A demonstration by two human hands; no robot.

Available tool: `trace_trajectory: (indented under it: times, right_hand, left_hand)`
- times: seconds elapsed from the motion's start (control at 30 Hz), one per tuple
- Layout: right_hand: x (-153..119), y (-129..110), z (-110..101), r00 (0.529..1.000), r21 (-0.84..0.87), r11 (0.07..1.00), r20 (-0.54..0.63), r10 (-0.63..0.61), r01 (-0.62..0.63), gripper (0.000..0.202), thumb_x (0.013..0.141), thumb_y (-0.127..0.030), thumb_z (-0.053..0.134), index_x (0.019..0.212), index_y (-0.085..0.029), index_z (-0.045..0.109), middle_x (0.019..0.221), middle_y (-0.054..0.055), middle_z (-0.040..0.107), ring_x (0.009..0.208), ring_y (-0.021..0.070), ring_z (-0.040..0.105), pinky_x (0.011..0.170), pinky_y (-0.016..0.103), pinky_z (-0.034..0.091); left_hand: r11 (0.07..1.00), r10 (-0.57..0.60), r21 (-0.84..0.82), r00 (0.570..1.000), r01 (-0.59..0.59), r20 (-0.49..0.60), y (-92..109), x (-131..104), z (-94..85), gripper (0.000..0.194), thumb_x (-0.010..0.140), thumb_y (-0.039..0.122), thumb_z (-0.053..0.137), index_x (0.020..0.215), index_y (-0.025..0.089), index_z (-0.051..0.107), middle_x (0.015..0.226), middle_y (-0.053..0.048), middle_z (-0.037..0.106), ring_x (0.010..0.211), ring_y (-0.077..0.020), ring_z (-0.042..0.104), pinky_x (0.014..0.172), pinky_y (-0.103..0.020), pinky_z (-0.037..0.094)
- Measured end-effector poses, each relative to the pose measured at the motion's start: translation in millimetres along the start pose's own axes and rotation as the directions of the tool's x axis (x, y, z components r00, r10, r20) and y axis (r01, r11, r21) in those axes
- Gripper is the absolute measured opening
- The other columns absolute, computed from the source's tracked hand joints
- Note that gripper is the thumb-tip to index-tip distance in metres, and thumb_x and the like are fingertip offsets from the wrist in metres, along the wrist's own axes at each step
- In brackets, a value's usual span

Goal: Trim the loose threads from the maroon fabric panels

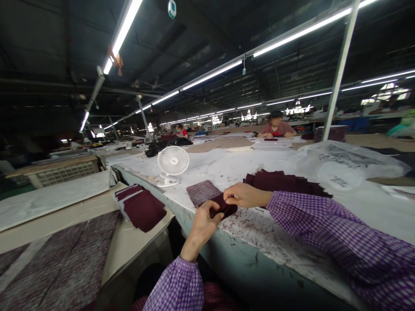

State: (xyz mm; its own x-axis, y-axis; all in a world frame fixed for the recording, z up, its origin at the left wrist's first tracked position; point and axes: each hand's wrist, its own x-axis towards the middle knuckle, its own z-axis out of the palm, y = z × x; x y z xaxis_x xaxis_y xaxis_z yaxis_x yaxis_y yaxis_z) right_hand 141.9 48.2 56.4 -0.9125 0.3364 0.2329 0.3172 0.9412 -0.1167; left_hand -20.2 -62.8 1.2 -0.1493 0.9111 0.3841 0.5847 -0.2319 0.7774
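Both my hands are at a dark maroon fabric piece point(229, 210) near the front edge of the white-covered table. My left hand point(205, 221) pinches its near left side between thumb and fingers. From the right, my right hand point(244, 195) has thumb and fingertips closed on its upper edge. A heathered grey-maroon fabric piece point(201, 191) lies flat just behind and left of my hands, partly under the maroon piece. Beyond my right wrist spreads a fanned stack of maroon fabric pieces point(285, 183), partly hidden by my forearm.
A small white fan point(173, 162) stands on the table point(220, 162). At left, a lower surface bears a maroon fabric stack point(145, 209) and heathered fabric panels point(71, 259). A clear plastic bag point(350, 162) lies right, near a metal post point(342, 69). A person point(275, 126) sits across.
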Motion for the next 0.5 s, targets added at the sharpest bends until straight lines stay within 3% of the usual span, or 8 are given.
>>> trace_trajectory:
  times: [0.13,0.27,0.43,0.5]
  right_hand:
    - [-1,6,1,0.997,0.086,0.994,0.049,0.062,-0.066,0.014,0.084,-0.021,0.050,0.079,-0.015,0.062,0.067,0.001,0.060,0.061,0.0121,0.049,0.059,0.023,0.032]
    - [-3,2,-2,0.989,0.118,0.988,0.123,0.082,-0.097,0.007,0.079,-0.022,0.057,0.081,-0.016,0.061,0.069,0.000,0.060,0.062,0.0121,0.051,0.058,0.022,0.032]
    - [0,-24,5,0.997,0.100,0.992,0.028,0.078,-0.081,0.030,0.076,-0.044,0.063,0.091,-0.020,0.058,0.079,0.000,0.064,0.069,0.0146,0.054,0.059,0.024,0.031]
    - [2,-32,14,0.997,0.077,0.995,-0.025,0.069,-0.067,0.025,0.077,-0.043,0.062,0.086,-0.020,0.058,0.075,0.000,0.062,0.066,0.0139,0.052,0.057,0.024,0.029]
  left_hand:
    - [0.998,0.013,0.069,0.998,-0.009,-0.055,-5,-2,-9.0,0.016,0.079,0.022,0.049,0.076,0.015,0.064,0.075,-0.004,0.063,0.074,-0.0164,0.057,0.067,-0.027,0.042]
    - [0.998,0.014,0.056,1.000,-0.014,-0.015,-9,-2,-17.3,0.020,0.080,0.021,0.047,0.076,0.015,0.066,0.075,-0.004,0.064,0.074,-0.0169,0.058,0.067,-0.027,0.043]
    - [0.989,0.013,0.144,1.000,-0.014,0.007,-8,-1,-14.2,0.017,0.080,0.018,0.047,0.077,0.016,0.064,0.076,-0.003,0.064,0.074,-0.0156,0.058,0.068,-0.026,0.043]
    - [0.979,0.067,0.195,0.995,-0.052,-0.071,-10,-3,-8.8,0.014,0.078,0.015,0.051,0.087,0.016,0.061,0.084,-0.004,0.062,0.079,-0.0172,0.057,0.073,-0.029,0.044]
